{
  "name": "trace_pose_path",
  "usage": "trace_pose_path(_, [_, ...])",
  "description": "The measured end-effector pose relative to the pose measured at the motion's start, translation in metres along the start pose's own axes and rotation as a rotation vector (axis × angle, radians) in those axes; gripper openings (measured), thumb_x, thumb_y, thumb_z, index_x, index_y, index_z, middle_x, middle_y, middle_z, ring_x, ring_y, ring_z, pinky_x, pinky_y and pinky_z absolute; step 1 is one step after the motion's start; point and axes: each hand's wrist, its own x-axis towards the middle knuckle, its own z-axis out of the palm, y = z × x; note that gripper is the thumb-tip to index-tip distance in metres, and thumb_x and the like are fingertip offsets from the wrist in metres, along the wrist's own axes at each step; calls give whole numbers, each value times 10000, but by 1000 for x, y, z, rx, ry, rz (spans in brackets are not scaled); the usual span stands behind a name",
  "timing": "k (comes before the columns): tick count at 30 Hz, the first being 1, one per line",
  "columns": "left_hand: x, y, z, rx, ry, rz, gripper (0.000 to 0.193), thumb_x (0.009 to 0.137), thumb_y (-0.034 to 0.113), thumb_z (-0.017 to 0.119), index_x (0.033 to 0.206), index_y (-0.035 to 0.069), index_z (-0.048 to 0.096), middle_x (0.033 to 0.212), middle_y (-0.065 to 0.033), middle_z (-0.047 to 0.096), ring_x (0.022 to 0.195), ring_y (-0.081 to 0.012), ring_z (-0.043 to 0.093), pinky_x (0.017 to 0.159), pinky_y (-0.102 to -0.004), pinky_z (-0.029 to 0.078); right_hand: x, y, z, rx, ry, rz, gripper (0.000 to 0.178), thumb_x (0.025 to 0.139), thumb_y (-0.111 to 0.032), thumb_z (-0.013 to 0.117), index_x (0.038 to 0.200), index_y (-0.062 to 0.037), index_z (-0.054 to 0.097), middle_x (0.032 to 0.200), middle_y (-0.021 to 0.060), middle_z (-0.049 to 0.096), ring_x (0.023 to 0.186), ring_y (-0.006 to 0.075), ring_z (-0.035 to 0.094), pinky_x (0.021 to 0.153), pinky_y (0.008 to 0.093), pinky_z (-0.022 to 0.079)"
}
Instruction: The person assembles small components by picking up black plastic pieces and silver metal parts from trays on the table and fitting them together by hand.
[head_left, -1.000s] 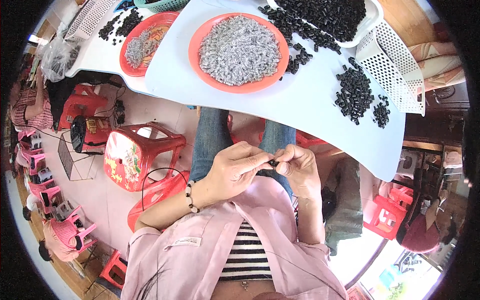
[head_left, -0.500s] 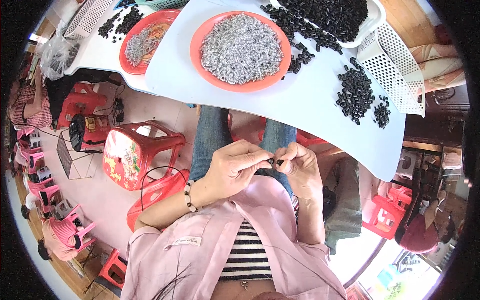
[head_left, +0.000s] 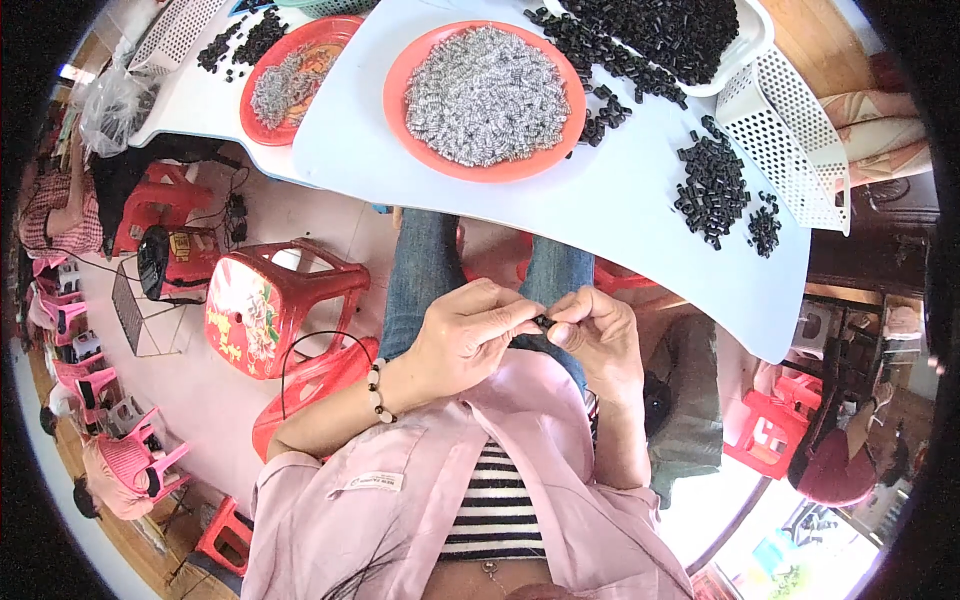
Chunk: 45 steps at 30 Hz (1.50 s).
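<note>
My left hand (head_left: pixel 470 330) and my right hand (head_left: pixel 602 338) meet above my lap, just short of the table's near edge. Between their pinched fingertips sits a small black plastic piece (head_left: pixel 544 322); both hands grip it, and the fingers hide most of its shape. Beyond them on the table, an orange-red plate (head_left: pixel 398 130) bears a heap of small silvery coil springs (head_left: pixel 482 95). Farther right on the tabletop lies a pile of small black plastic pieces (head_left: pixel 712 185), with a smaller group of them (head_left: pixel 764 225) beside it.
A white tray (head_left: pixel 762 35) heaped with black pieces stands at the far right, near a white perforated basket (head_left: pixel 800 150). To the left, a second red plate (head_left: pixel 252 122) holds fewer springs. Red stools (head_left: pixel 285 310) stand on the floor left of me. Other people sit farther off.
Half a second ago each hand held its own black piece with a gap between them. Now my fingertips have closed together and the two pieces meet end to end.
</note>
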Motion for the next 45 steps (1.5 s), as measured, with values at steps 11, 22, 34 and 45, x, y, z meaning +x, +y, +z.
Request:
trace_pose_path(11, [-2,3,-3,105,-46,117,402,693,-85,665,1086,-6,669,916,-92,626,775,-258,602,669,-353,508,0,-1,-6,-64,-68,30,122,824,2,756,818,-17,636,794,23,657,751,68,588,692,214,472])
trace_pose_path(22, [3,18,-11,293,-157,326,504,562,-21,662,1058,-107,630,997,-155,578,816,-296,592,713,-372,511,9,-4,-15,109,-240,147,155,793,-30,793,770,-13,641,770,33,666,699,69,598,642,207,478])
trace_pose_path(34, [18,10,-8,251,1,181,436,649,19,705,1085,34,689,1003,-64,620,815,-242,590,715,-356,471,19,-4,-8,316,-229,232,577,809,-343,807,1182,47,603,1077,87,670,956,141,644,810,245,519])
trace_pose_path(45, [20,21,-4,309,63,144,466,628,-81,684,1068,69,706,1078,-63,635,894,-256,615,762,-383,473,13,11,-2,571,-242,258,464,877,-303,734,1156,59,655,1069,122,698,994,215,655,927,362,496])
